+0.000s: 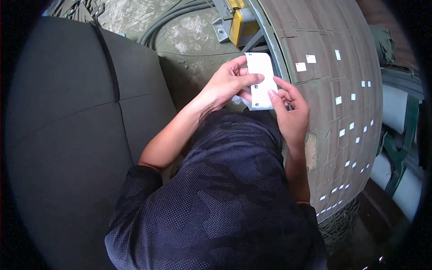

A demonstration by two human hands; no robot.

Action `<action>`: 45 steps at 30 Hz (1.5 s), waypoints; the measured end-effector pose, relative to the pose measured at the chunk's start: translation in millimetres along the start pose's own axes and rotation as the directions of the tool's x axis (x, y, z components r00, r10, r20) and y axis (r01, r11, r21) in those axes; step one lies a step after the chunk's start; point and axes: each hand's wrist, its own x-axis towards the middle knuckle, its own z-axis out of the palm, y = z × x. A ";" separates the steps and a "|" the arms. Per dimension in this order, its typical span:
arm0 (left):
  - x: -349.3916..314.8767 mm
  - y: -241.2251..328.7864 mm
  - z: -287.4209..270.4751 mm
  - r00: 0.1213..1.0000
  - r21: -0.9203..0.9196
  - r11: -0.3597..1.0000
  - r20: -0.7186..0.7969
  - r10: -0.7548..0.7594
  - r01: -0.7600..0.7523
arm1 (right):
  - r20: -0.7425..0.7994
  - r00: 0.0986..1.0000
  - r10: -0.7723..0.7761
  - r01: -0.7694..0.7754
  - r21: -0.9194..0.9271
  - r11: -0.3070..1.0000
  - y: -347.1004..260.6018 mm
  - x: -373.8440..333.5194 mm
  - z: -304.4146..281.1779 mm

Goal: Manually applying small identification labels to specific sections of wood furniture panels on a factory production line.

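In front of my body a white strip of labels [264, 65] with small dark printed marks is held between both hands. My left hand [231, 81] grips its left side, thumb on top and fingers behind. With thumb and fingers, my right hand [291, 105] pinches the strip's lower right edge. To the right, several small white labels [311, 59] lie spaced in rows on a brown, seamed surface [321, 94]. Part of the strip's back and the fingers under it are hidden.
A large dark padded block [63, 108] stands close on my left. Beyond my hands are a yellow metal part [236, 27] and grey cables [157, 29] on the dusty floor. Green and white machinery [400, 148] stands past the surface's right side.
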 end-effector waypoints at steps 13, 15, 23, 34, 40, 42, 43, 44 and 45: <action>29.1 -97.2 85.9 0.944 0.047 0.984 -0.294 -0.153 0.174 | 0.082 0.958 -0.276 0.287 -0.331 0.899 101.7 -2.5 -101.9; 33.9 -109.4 106.3 0.925 0.064 0.976 -0.337 -0.173 0.206 | 0.123 0.992 0.002 -0.007 0.046 0.999 124.3 -5.8 -116.7; 46.5 -159.0 143.3 0.863 0.038 0.973 -0.471 -0.182 0.226 | 0.218 0.974 -0.063 0.065 -0.005 0.998 159.2 -10.8 -166.9; 39.5 -177.3 172.8 0.820 0.078 0.971 -0.553 -0.146 0.226 | 0.265 0.957 -0.122 0.093 0.120 0.988 192.0 -13.8 -182.3; 39.3 -178.7 179.4 0.801 0.097 0.973 -0.587 -0.116 0.212 | 0.215 0.962 -0.171 0.151 0.107 0.983 193.1 -14.2 -184.1; 38.7 -176.2 184.0 0.802 0.054 0.982 -0.586 -0.115 0.180 | 0.240 0.955 -0.174 0.139 0.154 0.978 191.8 -11.0 -186.9; 39.1 -175.9 185.0 0.802 0.056 0.982 -0.587 -0.114 0.180 | 0.236 0.959 -0.155 0.114 0.179 0.977 189.4 -10.6 -187.3; 39.6 -175.1 185.7 0.798 0.036 0.982 -0.589 -0.127 0.183 | 0.235 0.959 -0.156 0.115 0.180 0.977 188.8 -11.0 -186.6; 40.0 -174.3 185.7 0.795 0.015 0.982 -0.590 -0.141 0.186 | 0.192 0.959 -0.209 0.184 0.143 0.973 188.5 -11.6 -185.7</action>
